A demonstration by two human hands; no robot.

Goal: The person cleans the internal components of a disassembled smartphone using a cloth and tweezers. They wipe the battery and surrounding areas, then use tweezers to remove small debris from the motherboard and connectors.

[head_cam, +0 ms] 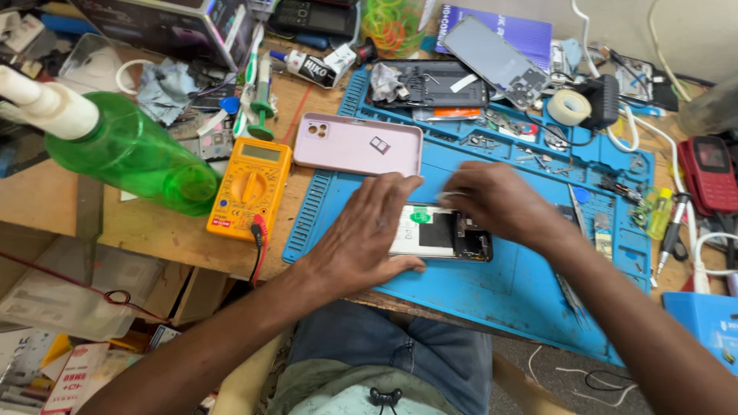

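Wooden workbench (pixel 46 200): cluttered from edge to edge, bare wood showing at the left edge.
Blue repair mat (pixel 492 292): spread over the right half of the bench, its near edge overhanging the near edge of the bench; small screws and metal parts scattered along its far trays.
Green plastic bottle (pixel 134 154): lying tilted at the left edge of the bench, white nozzle pointing off to the far left.
Pink phone case (pixel 357 144): flat at the far left corner of the mat, camera cut-outs to the left, just beyond the left hand.
Yellow multimeter (pixel 250 183): on bare wood just off the left edge of the mat, red and black leads plugged in at its near end.
Grey phone back (pixel 496 60): tilted, beyond the far edge of the mat, near the roll of tape (pixel 568 107).
Red keypad phone (pixel 709 174): at the right edge of the bench.
Opened phone (pixel 438 233): flat near the middle of the mat, back cover off, white and dark insides showing, both hands on it.
Left hand (pixel 367 234): palm down, fingers spread and fairly flat, pressing on the left end of the opened phone; gripping nothing.
Right hand (pixel 500 204): blurred, fingers curled downward over the far right part of the opened phone; cannot tell whether anything is pinched.
Tweezers (pixel 573 301): lying near the right forearm, toward the near edge of the mat.
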